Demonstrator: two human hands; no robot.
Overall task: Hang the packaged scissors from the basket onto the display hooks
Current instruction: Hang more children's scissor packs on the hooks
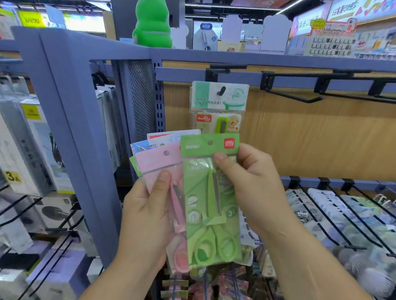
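My right hand [254,188] pinches a green packaged pair of scissors [211,201] near its header card, holding it upright in front of the display. My left hand [147,216] grips a fanned stack of packs, with a pink packaged pair of scissors [158,160] on top and other packs behind it. Above them a display hook [222,90] carries hung scissors packs [220,104] with a green-and-white card in front. Bare black hooks [303,96] stick out further right. The basket [208,288] shows at the bottom, holding more packs.
A blue-purple shelf frame [79,131] stands to the left, with boxed goods on hooks beyond it. Lower right, rows of long black hooks [343,214] hold other merchandise. A green plush toy [152,23] sits on the top shelf.
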